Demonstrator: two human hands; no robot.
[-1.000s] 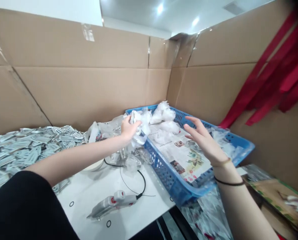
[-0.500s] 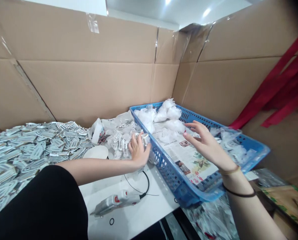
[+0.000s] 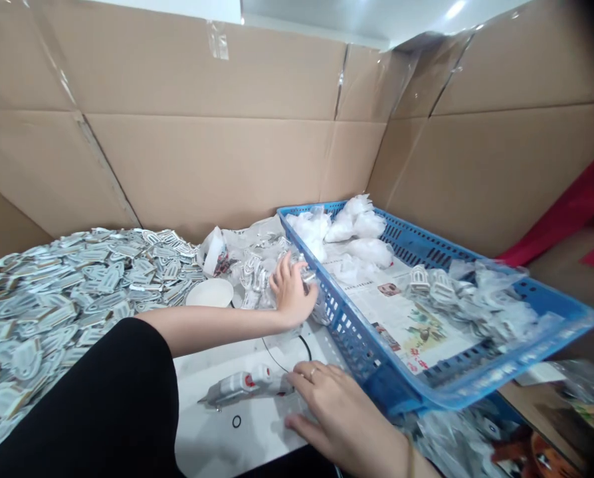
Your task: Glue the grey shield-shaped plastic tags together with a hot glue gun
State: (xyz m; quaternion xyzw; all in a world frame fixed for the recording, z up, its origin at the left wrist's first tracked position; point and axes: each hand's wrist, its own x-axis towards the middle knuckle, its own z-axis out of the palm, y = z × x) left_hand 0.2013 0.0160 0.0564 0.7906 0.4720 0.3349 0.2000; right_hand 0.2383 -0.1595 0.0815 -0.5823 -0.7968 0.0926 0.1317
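My left hand (image 3: 294, 292) reaches into a heap of small grey-white pieces in clear plastic (image 3: 253, 271) beside the blue basket (image 3: 347, 338). Its fingers are curled on the heap, and what lies under them is too small to make out. Low in the view, my right hand (image 3: 334, 405) has its thumb and fingers apart, with nothing visible between them. Its fingertips are at the cord end of a grey glue gun (image 3: 242, 387), which lies on the white table (image 3: 217, 448).
A big pile of grey-white flat pieces (image 3: 92, 279) covers the left side. The basket holds white plastic bundles (image 3: 357, 222), newspaper (image 3: 377, 305) and bagged pieces (image 3: 476, 299). Cardboard walls (image 3: 217, 159) stand behind. Red fabric (image 3: 566, 206) hangs at right.
My right hand has moved from above the basket down and left to the glue gun. My left hand stays at the heap. The view has shifted slightly left.
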